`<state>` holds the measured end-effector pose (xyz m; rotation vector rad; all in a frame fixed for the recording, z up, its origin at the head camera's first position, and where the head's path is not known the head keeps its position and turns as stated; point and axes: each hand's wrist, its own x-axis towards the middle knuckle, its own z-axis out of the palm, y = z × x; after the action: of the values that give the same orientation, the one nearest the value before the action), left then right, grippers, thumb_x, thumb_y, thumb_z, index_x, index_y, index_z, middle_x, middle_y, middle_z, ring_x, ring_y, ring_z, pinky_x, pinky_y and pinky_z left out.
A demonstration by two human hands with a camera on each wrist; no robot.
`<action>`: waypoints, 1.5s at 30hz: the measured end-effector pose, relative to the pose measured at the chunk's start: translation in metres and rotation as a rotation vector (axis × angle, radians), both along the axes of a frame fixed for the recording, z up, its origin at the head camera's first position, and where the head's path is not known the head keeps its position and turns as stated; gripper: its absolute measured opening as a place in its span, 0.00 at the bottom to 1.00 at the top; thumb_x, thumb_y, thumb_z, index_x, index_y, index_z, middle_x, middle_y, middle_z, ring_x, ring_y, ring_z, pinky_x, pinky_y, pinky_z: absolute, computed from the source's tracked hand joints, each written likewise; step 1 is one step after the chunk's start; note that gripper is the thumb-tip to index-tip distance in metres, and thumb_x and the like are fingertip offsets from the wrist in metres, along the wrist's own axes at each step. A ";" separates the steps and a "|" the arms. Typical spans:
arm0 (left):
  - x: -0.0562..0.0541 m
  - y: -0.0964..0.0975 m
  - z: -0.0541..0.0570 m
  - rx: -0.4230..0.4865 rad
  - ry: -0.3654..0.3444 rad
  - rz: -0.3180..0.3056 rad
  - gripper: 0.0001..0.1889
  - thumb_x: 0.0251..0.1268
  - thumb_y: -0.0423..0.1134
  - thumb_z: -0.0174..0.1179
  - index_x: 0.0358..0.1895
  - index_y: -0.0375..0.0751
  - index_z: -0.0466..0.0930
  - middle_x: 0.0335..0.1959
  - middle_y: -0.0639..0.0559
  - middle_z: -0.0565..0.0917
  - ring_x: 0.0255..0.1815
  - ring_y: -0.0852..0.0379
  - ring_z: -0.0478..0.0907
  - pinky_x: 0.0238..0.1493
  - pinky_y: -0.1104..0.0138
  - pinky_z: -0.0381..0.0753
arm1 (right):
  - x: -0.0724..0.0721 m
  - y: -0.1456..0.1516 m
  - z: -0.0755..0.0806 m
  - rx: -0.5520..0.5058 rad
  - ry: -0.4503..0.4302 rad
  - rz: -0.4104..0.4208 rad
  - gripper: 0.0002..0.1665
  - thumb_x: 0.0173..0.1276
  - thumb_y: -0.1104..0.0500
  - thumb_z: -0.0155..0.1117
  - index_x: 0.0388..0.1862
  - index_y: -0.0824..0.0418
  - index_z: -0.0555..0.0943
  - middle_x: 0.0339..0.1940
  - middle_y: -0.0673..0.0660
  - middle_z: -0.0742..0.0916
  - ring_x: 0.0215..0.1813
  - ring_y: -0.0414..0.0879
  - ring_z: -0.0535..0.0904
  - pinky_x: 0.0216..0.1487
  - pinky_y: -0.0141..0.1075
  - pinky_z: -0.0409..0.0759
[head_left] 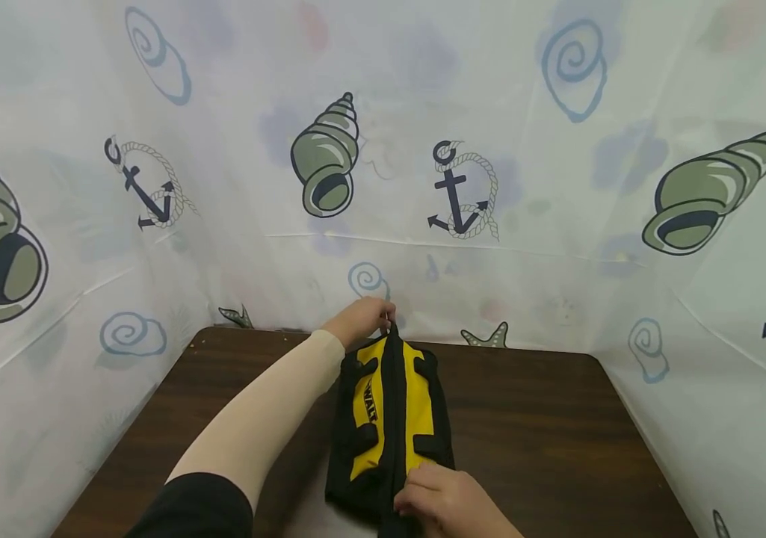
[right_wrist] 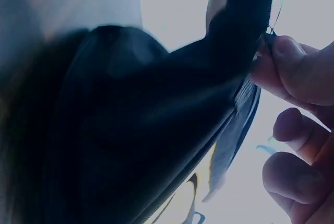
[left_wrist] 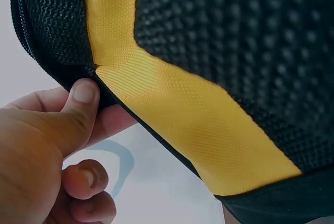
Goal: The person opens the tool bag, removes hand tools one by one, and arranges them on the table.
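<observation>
A black and yellow tool bag (head_left: 394,411) lies lengthwise on the brown table, its dark zip strip running along the top. At the far end my left hand (head_left: 362,320) pinches the bag's end. In the left wrist view the thumb and forefinger of the left hand (left_wrist: 78,130) press the black edge beside the zip and a yellow band. Over the near end my right hand (head_left: 446,497) pinches with thumb and forefinger. In the right wrist view, a small dark piece at the zip strip's end sits between those fingers (right_wrist: 295,62); its exact kind is unclear.
The brown table (head_left: 530,441) has rounded far corners. A white curtain (head_left: 396,187) printed with shells and anchors hangs behind it and along both sides. The left arm, in a beige sleeve (head_left: 275,411), reaches along the bag's left side.
</observation>
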<state>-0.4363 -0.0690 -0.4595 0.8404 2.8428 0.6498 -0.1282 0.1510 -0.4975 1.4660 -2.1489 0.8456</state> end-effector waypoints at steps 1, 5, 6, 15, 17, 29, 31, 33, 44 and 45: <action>0.000 0.000 0.001 0.000 -0.005 -0.001 0.08 0.85 0.38 0.60 0.42 0.54 0.84 0.41 0.56 0.87 0.43 0.55 0.82 0.53 0.61 0.83 | 0.003 0.000 0.000 0.021 -0.009 0.023 0.17 0.68 0.70 0.76 0.46 0.49 0.85 0.35 0.41 0.81 0.36 0.30 0.75 0.44 0.10 0.71; 0.001 -0.001 0.006 0.031 -0.013 -0.004 0.09 0.86 0.37 0.59 0.42 0.53 0.85 0.41 0.55 0.87 0.44 0.51 0.82 0.52 0.59 0.83 | 0.009 0.003 0.004 0.080 -0.100 0.096 0.11 0.74 0.65 0.74 0.46 0.48 0.85 0.36 0.41 0.82 0.35 0.27 0.76 0.45 0.09 0.72; 0.002 -0.001 0.008 0.047 -0.018 -0.003 0.09 0.86 0.36 0.59 0.42 0.52 0.85 0.42 0.55 0.87 0.44 0.50 0.82 0.51 0.59 0.83 | 0.009 0.003 0.006 0.093 -0.129 0.104 0.10 0.75 0.65 0.73 0.46 0.48 0.86 0.36 0.41 0.82 0.35 0.27 0.76 0.45 0.09 0.72; 0.016 -0.009 0.006 0.052 0.011 -0.015 0.07 0.87 0.39 0.58 0.45 0.53 0.85 0.45 0.52 0.89 0.46 0.51 0.84 0.54 0.58 0.84 | 0.005 -0.002 0.004 0.190 -0.249 0.101 0.05 0.86 0.54 0.63 0.48 0.47 0.86 0.34 0.41 0.79 0.34 0.23 0.71 0.41 0.08 0.68; 0.022 -0.012 0.006 0.028 0.036 -0.027 0.07 0.87 0.39 0.58 0.50 0.51 0.86 0.48 0.50 0.90 0.48 0.50 0.85 0.57 0.56 0.86 | 0.003 -0.004 0.001 0.194 -0.277 0.108 0.07 0.88 0.54 0.60 0.48 0.47 0.85 0.35 0.41 0.81 0.34 0.21 0.72 0.41 0.09 0.70; 0.081 -0.035 0.004 -0.004 0.160 -0.091 0.24 0.88 0.44 0.57 0.81 0.59 0.75 0.42 0.52 0.81 0.35 0.58 0.75 0.40 0.64 0.80 | -0.013 -0.002 0.003 0.136 -0.325 0.065 0.07 0.88 0.57 0.60 0.52 0.47 0.84 0.39 0.44 0.84 0.38 0.24 0.76 0.43 0.15 0.77; 0.097 -0.040 0.002 0.013 0.167 -0.103 0.23 0.88 0.46 0.57 0.80 0.62 0.76 0.40 0.55 0.76 0.33 0.60 0.72 0.36 0.67 0.77 | -0.014 -0.002 0.003 0.136 -0.351 0.044 0.06 0.87 0.57 0.61 0.52 0.47 0.84 0.39 0.43 0.84 0.37 0.23 0.74 0.41 0.15 0.77; 0.114 -0.043 0.001 0.035 0.155 -0.117 0.22 0.88 0.47 0.56 0.78 0.62 0.79 0.39 0.58 0.74 0.32 0.61 0.71 0.34 0.68 0.76 | -0.015 -0.002 0.003 0.136 -0.381 0.024 0.06 0.86 0.58 0.62 0.51 0.47 0.85 0.38 0.44 0.84 0.37 0.23 0.73 0.41 0.17 0.78; 0.187 -0.054 -0.005 0.129 0.145 -0.101 0.22 0.86 0.60 0.54 0.75 0.67 0.81 0.47 0.62 0.75 0.30 0.66 0.70 0.33 0.71 0.76 | -0.022 -0.001 0.009 0.105 -0.463 -0.014 0.06 0.87 0.53 0.61 0.51 0.41 0.84 0.41 0.40 0.84 0.40 0.25 0.78 0.45 0.23 0.83; 0.191 -0.056 -0.005 0.133 0.146 -0.093 0.23 0.86 0.61 0.53 0.75 0.66 0.81 0.47 0.61 0.76 0.30 0.66 0.70 0.33 0.70 0.75 | -0.023 -0.001 0.010 0.110 -0.465 -0.027 0.06 0.88 0.52 0.60 0.51 0.41 0.84 0.42 0.40 0.85 0.40 0.25 0.78 0.45 0.23 0.83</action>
<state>-0.2453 -0.1249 -0.4649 1.0755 2.8917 0.8042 -0.1514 0.1502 -0.4880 1.3902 -2.5774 1.1676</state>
